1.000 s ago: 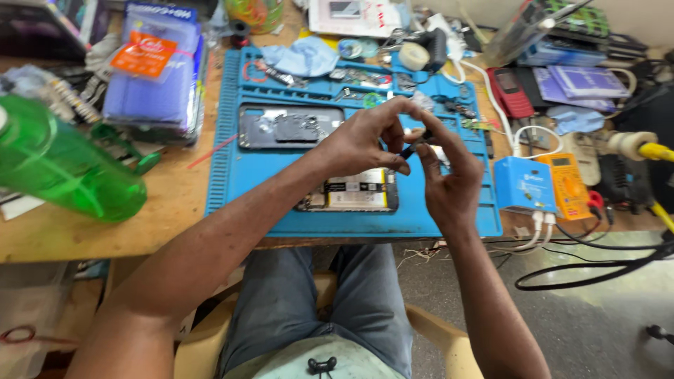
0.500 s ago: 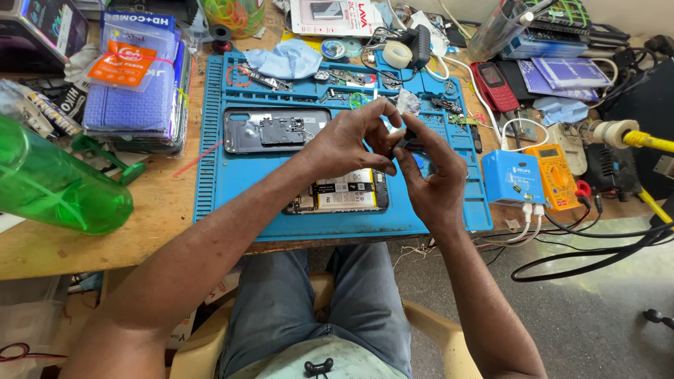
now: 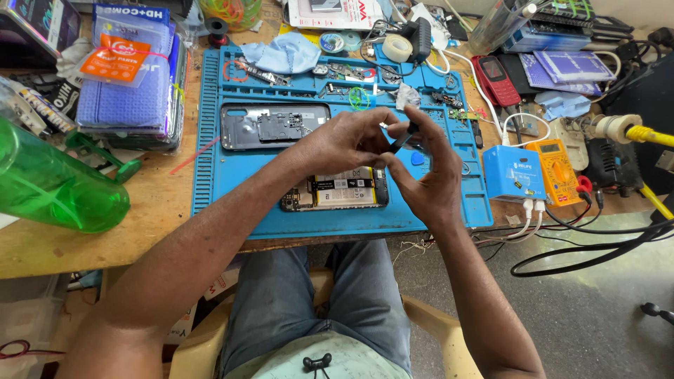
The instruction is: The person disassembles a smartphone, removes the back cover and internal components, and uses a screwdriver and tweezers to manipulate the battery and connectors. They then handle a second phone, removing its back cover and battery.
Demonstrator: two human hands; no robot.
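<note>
head view: left hand (image 3: pixel 347 144) and right hand (image 3: pixel 428 179) both pinch a small dark tool (image 3: pixel 401 142) above the opened phone (image 3: pixel 335 189).

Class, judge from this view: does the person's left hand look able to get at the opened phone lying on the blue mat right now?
Probably yes. The left hand hovers just above the opened phone, nothing between them, though its fingers are busy with a small dark tool.

A worn wooden bench (image 3: pixel 151 210) is spanning the upper part of the view, its light brown top scuffed and stained. A grey concrete floor (image 3: pixel 597 316) is showing below it at right, with black cables (image 3: pixel 583 256) trailing across. A cream plastic chair (image 3: pixel 421 316) is standing in front of the bench. Even, soft light is falling throughout.
</note>
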